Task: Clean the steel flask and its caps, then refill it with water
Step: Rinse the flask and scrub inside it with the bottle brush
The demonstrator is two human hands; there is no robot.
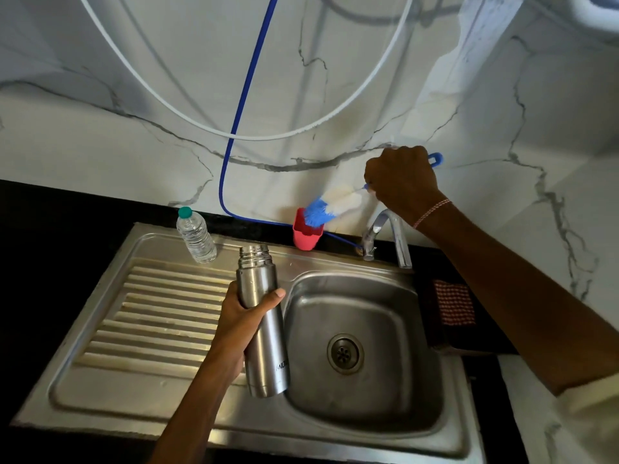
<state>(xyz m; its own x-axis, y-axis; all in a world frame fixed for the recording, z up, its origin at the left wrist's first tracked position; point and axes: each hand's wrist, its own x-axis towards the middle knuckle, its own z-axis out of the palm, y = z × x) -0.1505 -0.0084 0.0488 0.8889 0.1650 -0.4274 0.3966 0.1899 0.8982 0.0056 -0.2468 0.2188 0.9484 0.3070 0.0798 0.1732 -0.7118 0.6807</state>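
Observation:
My left hand (241,313) grips the steel flask (264,336) around its upper body, holding it upright and uncapped over the sink's left rim. My right hand (402,182) holds the blue handle of a bottle brush (331,207) near the wall. The brush's blue and white bristle head angles down to the left, its tip at the mouth of a red cup (306,236). No caps are visible.
A steel sink (365,406) with a drain (345,353) lies at right, its ribbed drainboard (157,316) at left. The tap (388,236) stands behind the basin. A plastic water bottle (196,236) stands at the back left. A checked cloth (454,303) lies right of the sink.

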